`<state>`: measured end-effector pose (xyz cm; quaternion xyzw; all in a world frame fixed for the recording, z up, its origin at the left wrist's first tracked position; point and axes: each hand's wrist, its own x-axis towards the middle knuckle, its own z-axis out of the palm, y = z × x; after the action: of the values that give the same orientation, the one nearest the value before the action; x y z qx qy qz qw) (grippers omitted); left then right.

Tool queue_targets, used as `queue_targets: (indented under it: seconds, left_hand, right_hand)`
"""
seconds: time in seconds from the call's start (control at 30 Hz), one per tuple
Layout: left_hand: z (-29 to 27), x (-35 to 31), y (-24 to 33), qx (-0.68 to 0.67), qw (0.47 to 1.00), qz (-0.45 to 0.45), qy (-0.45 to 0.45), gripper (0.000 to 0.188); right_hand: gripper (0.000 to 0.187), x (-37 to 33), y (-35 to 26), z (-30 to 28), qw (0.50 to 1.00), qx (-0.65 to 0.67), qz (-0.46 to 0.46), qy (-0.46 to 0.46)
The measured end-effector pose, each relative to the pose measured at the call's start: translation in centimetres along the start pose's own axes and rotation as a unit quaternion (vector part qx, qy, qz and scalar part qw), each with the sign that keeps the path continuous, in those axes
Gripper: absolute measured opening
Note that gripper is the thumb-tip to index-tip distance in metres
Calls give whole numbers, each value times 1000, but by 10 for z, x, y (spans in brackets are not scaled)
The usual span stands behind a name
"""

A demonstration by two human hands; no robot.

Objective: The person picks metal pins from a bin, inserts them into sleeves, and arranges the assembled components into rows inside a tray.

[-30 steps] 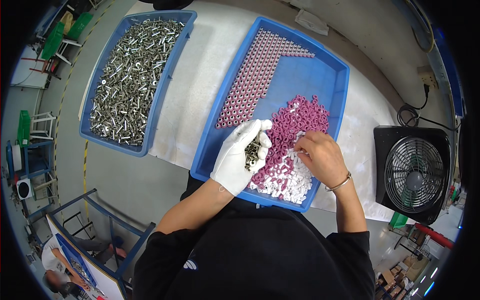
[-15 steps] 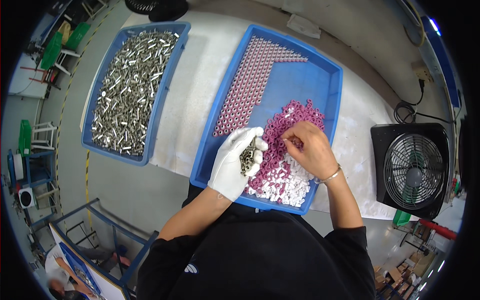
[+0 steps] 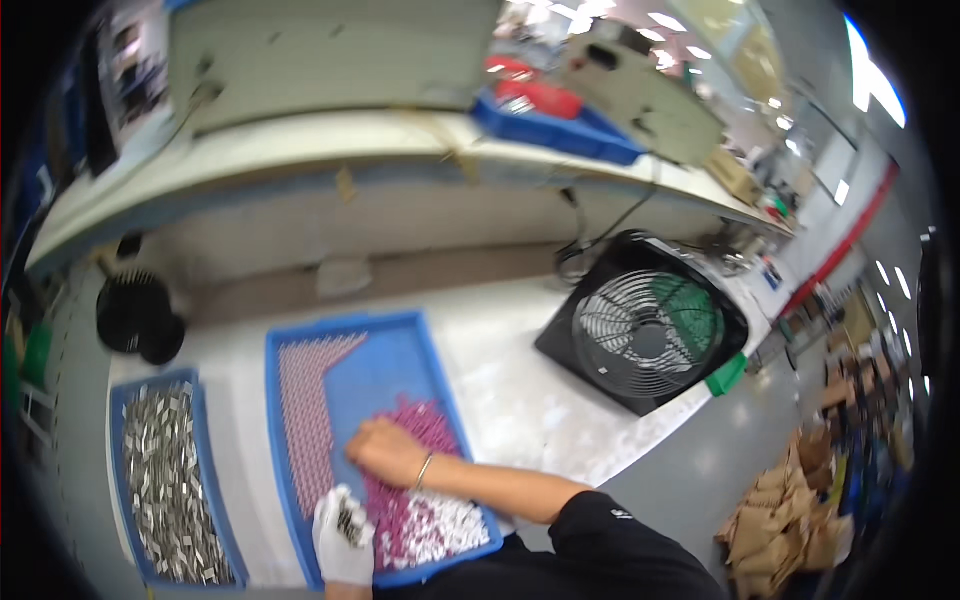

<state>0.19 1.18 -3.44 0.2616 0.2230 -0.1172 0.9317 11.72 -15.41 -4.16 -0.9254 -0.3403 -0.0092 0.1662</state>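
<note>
My left hand [image 3: 335, 562], in a white glove, is at the near left part of a blue tray [image 3: 424, 350], its fingers curled around a handful of small metal pins [image 3: 351, 520]. My bare right hand [image 3: 388, 452] hovers over the tray's middle with its fingers curled together. What it pinches, if anything, is hidden. Under and beyond it lies a heap of pink rings [image 3: 428, 422], with small white pieces [image 3: 455, 530] heaped at the near right corner. Along the tray's left side stand close rows of pink rings with pale centres [image 3: 305, 425].
Left of the tray, a second blue tray [image 3: 196, 400] is full of loose metal pins [image 3: 165, 480]. A black box fan [image 3: 650, 338] stands on the table at the right. A dark round fan [image 3: 135, 312] is at the far left. A shelf [image 3: 400, 140] runs across the back.
The view has swung up and to the right, showing the shelf. My right hand has gone from the ring heap leftward toward the rows. My left hand still holds the pins.
</note>
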Motion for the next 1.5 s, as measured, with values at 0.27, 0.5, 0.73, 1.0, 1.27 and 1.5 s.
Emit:
queue_targets:
  seconds: [0.27, 0.5, 0.73, 1.0, 1.27, 1.5]
  left_hand:
    - [35, 35, 31, 16, 997, 19, -71, 21]
    - [29, 14, 46, -8, 997, 51, -55, 22]
    - [20, -6, 59, -35, 996, 74, -33, 24]
    - [38, -6, 61, -32, 998, 31, -47, 27]
    - [48, -2, 57, -30, 998, -12, -49, 29]
    - [35, -16, 63, -61, 998, 2, -23, 31]
  right_hand:
    - [6, -20, -21, -22, 975, 169, 20, 143]
    - [7, -38, -62, -49, 943, 246, -74, 212]
    - [6, -37, -66, -32, 947, 185, -131, 229]
    - [11, -34, -67, -27, 951, 107, -164, 238]
    - [6, -37, -63, -18, 948, 165, -65, 264]
    - [6, -33, -71, -47, 911, 299, -45, 280]
